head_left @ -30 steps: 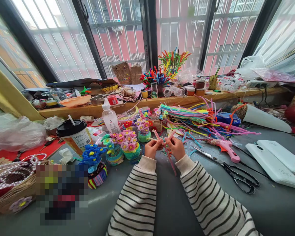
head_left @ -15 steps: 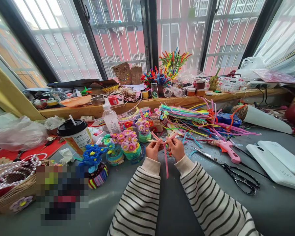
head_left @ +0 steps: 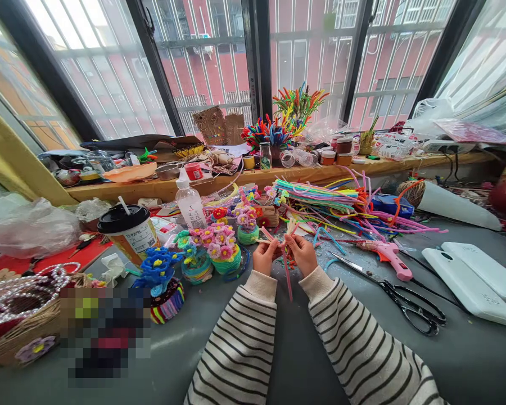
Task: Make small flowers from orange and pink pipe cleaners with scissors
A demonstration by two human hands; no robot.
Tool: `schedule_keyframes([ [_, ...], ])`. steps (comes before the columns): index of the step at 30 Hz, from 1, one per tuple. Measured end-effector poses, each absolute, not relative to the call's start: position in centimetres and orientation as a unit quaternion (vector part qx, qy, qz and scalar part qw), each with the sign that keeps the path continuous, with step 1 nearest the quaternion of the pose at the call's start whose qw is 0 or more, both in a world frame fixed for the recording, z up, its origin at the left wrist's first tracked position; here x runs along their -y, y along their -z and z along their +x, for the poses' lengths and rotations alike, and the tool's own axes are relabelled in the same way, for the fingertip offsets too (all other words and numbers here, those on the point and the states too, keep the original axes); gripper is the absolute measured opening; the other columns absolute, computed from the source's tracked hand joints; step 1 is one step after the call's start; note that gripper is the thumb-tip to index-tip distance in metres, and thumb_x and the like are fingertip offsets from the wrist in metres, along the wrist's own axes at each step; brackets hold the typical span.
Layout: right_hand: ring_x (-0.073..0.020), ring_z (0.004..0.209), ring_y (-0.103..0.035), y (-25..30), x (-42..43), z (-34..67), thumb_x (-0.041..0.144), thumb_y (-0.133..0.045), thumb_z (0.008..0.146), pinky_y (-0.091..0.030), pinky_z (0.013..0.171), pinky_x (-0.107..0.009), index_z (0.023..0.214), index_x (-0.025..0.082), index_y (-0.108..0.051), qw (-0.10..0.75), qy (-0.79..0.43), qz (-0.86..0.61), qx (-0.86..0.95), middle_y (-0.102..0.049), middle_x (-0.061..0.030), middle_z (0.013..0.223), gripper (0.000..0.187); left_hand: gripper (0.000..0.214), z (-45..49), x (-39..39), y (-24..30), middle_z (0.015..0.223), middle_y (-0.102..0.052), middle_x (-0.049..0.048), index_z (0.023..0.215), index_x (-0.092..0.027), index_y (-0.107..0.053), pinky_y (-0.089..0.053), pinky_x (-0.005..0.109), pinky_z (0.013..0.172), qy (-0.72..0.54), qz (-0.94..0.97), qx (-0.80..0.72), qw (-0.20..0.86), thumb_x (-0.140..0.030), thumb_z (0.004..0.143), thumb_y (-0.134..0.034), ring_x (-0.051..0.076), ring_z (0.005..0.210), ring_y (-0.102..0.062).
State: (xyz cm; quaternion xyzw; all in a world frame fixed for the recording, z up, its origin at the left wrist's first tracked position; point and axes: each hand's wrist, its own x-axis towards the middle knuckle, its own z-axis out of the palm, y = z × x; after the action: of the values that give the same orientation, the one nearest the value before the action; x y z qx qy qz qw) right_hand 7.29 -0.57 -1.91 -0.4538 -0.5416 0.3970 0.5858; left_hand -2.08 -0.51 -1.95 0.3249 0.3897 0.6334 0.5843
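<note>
Pink pipe cleaners (head_left: 287, 278) are pinched between both hands above the grey table, one end hanging down and others poking up past the fingers. My left hand (head_left: 265, 256) is closed on them from the left, a pale end sticking out beside its fingertips. From the other side my right hand (head_left: 302, 254) grips the same pipe cleaners, fingertips close to the left ones. How the strands cross between the fingers is partly hidden. Left of the hands stands a small pot of pink flowers (head_left: 221, 247). Black-handled scissors (head_left: 398, 295) lie open to the right.
A pink glue gun (head_left: 390, 259) with a cord lies right of my hands, near white boxy devices (head_left: 472, 281). Behind is a heap of coloured pipe cleaners (head_left: 320, 197). At left are a lidded cup (head_left: 130, 236), a clear bottle (head_left: 189, 205) and a bead-filled basket (head_left: 25, 332).
My right hand has shifted slightly and its upper strand now points more upright. The hanging end has swung a little to the right. Part of another person's hand appears at the far right edge.
</note>
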Motion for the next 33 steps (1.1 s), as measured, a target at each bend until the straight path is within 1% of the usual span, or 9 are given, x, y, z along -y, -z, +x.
schedule_keyframes([
  [3, -0.0043, 0.030, -0.029, 1.90, 0.37, 7.47, 0.044, -0.041, 0.067, -0.023, 0.030, -0.018, 0.062, 0.016, -0.047, 0.602, -0.410, -0.452, 0.516, -0.039, 0.0058, 0.044, 0.029, 0.022, -2.19, 0.45, 1.91, 0.050, -0.058, -0.0023, 0.057, -0.012, -0.051, -0.043, 0.019, 0.043, -0.629, 0.317, -0.402, 0.584, -0.029, 0.049, -0.062, 0.008, 0.043, -0.054],
  [7, -0.0058, 0.033, -0.033, 1.97, 0.15, 7.72, 0.042, -0.046, 0.063, -0.026, 0.032, -0.019, 0.065, 0.016, -0.046, 0.612, -0.390, -0.457, 0.514, -0.042, 0.0053, 0.045, 0.025, 0.024, -2.14, 0.48, 1.84, 0.050, -0.057, -0.0024, 0.059, -0.012, -0.050, -0.041, 0.018, 0.039, -0.627, 0.312, -0.411, 0.584, -0.028, 0.047, -0.063, 0.008, 0.040, -0.052],
  [11, -0.0074, 0.038, -0.039, 1.89, 0.16, 7.79, 0.040, -0.045, 0.063, -0.029, 0.035, -0.019, 0.065, 0.016, -0.047, 0.613, -0.366, -0.459, 0.528, -0.047, 0.0033, 0.048, 0.024, 0.026, -2.01, 0.64, 1.77, 0.053, -0.059, -0.0004, 0.063, -0.011, -0.054, -0.043, 0.019, 0.044, -0.608, 0.315, -0.403, 0.607, -0.024, 0.044, -0.066, 0.010, 0.046, -0.055],
  [14, -0.0072, 0.039, -0.039, 1.80, 0.27, 7.80, 0.039, -0.045, 0.065, -0.029, 0.035, -0.019, 0.066, 0.017, -0.046, 0.614, -0.373, -0.450, 0.530, -0.047, 0.0031, 0.051, 0.022, 0.026, -1.97, 0.79, 1.73, 0.057, -0.060, 0.0010, 0.064, -0.010, -0.058, -0.045, 0.020, 0.048, -0.584, 0.318, -0.394, 0.634, -0.022, 0.042, -0.067, 0.010, 0.050, -0.056],
  [20, -0.0064, 0.039, -0.037, 1.71, 0.32, 7.82, 0.039, -0.045, 0.065, -0.028, 0.034, -0.018, 0.068, 0.016, -0.047, 0.624, -0.387, -0.439, 0.517, -0.047, 0.0027, 0.053, 0.022, 0.020, -2.03, 0.97, 1.77, 0.055, -0.061, 0.0029, 0.062, -0.011, -0.061, -0.045, 0.023, 0.049, -0.520, 0.353, -0.409, 0.662, -0.026, 0.049, -0.063, 0.012, 0.048, -0.055],
  [22, -0.0058, 0.037, -0.035, 1.68, 0.31, 7.81, 0.039, -0.045, 0.064, -0.027, 0.033, -0.018, 0.067, 0.016, -0.046, 0.626, -0.406, -0.435, 0.504, -0.045, 0.0035, 0.050, 0.023, 0.018, -2.09, 0.91, 1.83, 0.054, -0.061, 0.0031, 0.061, -0.011, -0.061, -0.046, 0.024, 0.049, -0.528, 0.351, -0.410, 0.655, -0.025, 0.049, -0.063, 0.012, 0.049, -0.056],
  [27, -0.0047, 0.032, -0.028, 1.51, 0.44, 7.78, 0.037, -0.047, 0.064, -0.024, 0.031, -0.018, 0.064, 0.018, -0.043, 0.620, -0.479, -0.393, 0.482, -0.035, 0.0078, 0.040, 0.020, 0.015, -2.34, 0.59, 1.97, 0.055, -0.061, 0.0029, 0.059, -0.012, -0.060, -0.046, 0.023, 0.050, -0.567, 0.330, -0.412, 0.632, -0.022, 0.048, -0.064, 0.013, 0.052, -0.057],
  [30, -0.0047, 0.032, -0.028, 1.35, 0.52, 7.80, 0.038, -0.046, 0.065, -0.023, 0.031, -0.018, 0.061, 0.018, -0.043, 0.617, -0.494, -0.379, 0.481, -0.035, 0.0079, 0.039, 0.020, 0.013, -2.45, 0.57, 1.90, 0.054, -0.061, 0.0022, 0.056, -0.013, -0.059, -0.047, 0.023, 0.050, -0.584, 0.327, -0.418, 0.614, -0.023, 0.049, -0.063, 0.013, 0.052, -0.057],
  [33, -0.0049, 0.032, -0.029, 1.24, 0.53, 7.87, 0.038, -0.046, 0.063, -0.023, 0.032, -0.018, 0.059, 0.017, -0.044, 0.624, -0.486, -0.389, 0.473, -0.036, 0.0077, 0.040, 0.021, 0.016, -2.66, 0.61, 1.71, 0.053, -0.060, 0.0020, 0.056, -0.012, -0.059, -0.047, 0.022, 0.049, -0.600, 0.327, -0.420, 0.597, -0.025, 0.049, -0.063, 0.012, 0.050, -0.056],
])
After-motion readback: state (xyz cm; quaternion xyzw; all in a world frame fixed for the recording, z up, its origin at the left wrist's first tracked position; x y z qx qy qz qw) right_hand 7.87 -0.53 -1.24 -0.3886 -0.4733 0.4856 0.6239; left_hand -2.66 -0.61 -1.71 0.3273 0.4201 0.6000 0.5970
